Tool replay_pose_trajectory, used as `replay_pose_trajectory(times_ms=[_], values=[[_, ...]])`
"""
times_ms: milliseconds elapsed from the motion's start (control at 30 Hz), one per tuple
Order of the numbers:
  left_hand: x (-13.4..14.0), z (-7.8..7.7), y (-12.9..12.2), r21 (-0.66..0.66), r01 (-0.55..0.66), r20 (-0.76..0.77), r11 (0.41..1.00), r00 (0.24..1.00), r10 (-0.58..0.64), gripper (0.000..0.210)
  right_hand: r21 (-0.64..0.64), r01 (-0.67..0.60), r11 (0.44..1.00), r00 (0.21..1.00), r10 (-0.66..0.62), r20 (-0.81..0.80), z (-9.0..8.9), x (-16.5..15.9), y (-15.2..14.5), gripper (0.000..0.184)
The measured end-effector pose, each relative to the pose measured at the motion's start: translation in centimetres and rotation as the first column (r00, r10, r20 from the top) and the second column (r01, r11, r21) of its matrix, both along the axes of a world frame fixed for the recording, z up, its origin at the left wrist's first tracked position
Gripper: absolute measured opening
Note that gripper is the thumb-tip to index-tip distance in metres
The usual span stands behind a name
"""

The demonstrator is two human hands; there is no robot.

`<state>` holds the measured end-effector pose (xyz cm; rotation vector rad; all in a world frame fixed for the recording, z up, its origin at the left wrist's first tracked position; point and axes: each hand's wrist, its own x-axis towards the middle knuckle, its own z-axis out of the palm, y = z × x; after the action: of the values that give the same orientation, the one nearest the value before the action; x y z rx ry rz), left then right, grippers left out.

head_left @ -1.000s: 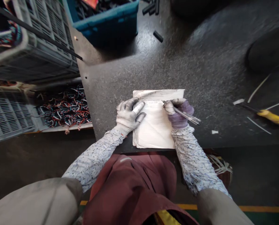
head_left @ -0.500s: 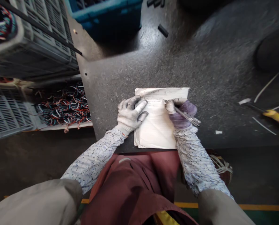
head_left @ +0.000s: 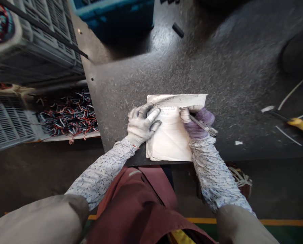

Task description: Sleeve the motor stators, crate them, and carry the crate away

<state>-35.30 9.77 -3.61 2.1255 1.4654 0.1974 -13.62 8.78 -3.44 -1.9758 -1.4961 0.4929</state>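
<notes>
A worn paper notebook (head_left: 172,142) lies at the front edge of the dark table, with a few lines of handwriting near the top of its page. My left hand (head_left: 142,123), in a whitish glove, rests on the notebook's left side with the fingers stretched out. In my right hand (head_left: 196,122), gloved in purple and white, is a clear pen (head_left: 204,127). Its rear end points down to the right, and the fingers hide the tip. That hand sits on the upper right part of the page.
A blue crate (head_left: 121,17) stands at the table's back. Left of the table are grey crates (head_left: 47,40) and a tray of bundled wires (head_left: 70,117). A yellow-handled tool (head_left: 300,125), white strips and a black tube piece (head_left: 178,30) lie on the table (head_left: 131,78).
The camera view has shifted slightly, and the apron's front hangs differently. Both hands stay almost where they were on the notebook, the right one still holding the pen.
</notes>
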Motion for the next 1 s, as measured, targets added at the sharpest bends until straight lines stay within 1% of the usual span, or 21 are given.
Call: replay_pose_trajectory(times_ms=[100,200,300,400,533,600,667,733,833,933,1000], values=[[0.05,-0.02,-0.03,0.009,0.0,0.002,1.0,1.0,0.0,0.047,0.003,-0.023,1.0,1.0,0.023,-0.005,0.19,-0.09,0.05,0.022],[0.1,0.01,-0.04,0.009,-0.004,-0.01,1.0,1.0,0.004,0.047,-0.014,-0.017,1.0,1.0,0.017,0.003,0.25,-0.15,0.1,0.021],[0.09,0.04,-0.01,0.005,-0.007,-0.024,1.0,1.0,0.007,0.047,-0.036,-0.004,0.999,1.0,0.003,-0.025,0.25,-0.18,0.1,0.018],[0.03,0.01,0.01,0.0,-0.002,-0.012,1.0,1.0,0.002,0.046,-0.017,0.004,1.0,0.998,-0.005,-0.058,0.24,-0.18,0.01,0.017],[-0.03,-0.13,-0.05,0.024,0.007,-0.014,1.0,1.0,-0.007,0.047,0.004,0.041,0.999,0.998,-0.041,-0.054,0.18,-0.22,-0.05,0.023],[-0.04,-0.2,-0.11,0.044,0.009,-0.027,0.999,1.0,-0.008,0.047,0.0,0.033,0.999,0.999,-0.033,-0.036,0.14,-0.27,0.02,0.024],[-0.06,-0.26,-0.16,0.07,0.009,-0.031,0.998,1.0,-0.007,0.047,0.025,0.006,1.0,1.0,-0.006,-0.01,0.11,-0.31,0.11,0.023],[-0.08,-0.32,-0.21,0.089,0.011,-0.031,0.996,0.999,-0.008,0.046,0.077,-0.005,0.997,1.0,0.004,0.014,0.08,-0.31,0.13,0.022],[-0.09,-0.38,-0.26,0.081,0.01,-0.046,0.997,0.999,-0.006,0.046,0.129,0.032,0.991,0.999,-0.034,0.016,0.06,-0.29,0.03,0.024],[-0.04,-0.38,-0.3,0.081,-0.001,-0.053,0.997,0.999,0.006,0.045,0.097,0.07,0.993,0.998,-0.07,0.0,0.08,-0.37,-0.05,0.027],[-0.02,-0.37,-0.3,0.097,-0.005,-0.043,0.995,0.999,0.009,0.045,0.065,0.06,0.996,0.998,-0.059,-0.011,0.13,-0.47,0.04,0.027]])
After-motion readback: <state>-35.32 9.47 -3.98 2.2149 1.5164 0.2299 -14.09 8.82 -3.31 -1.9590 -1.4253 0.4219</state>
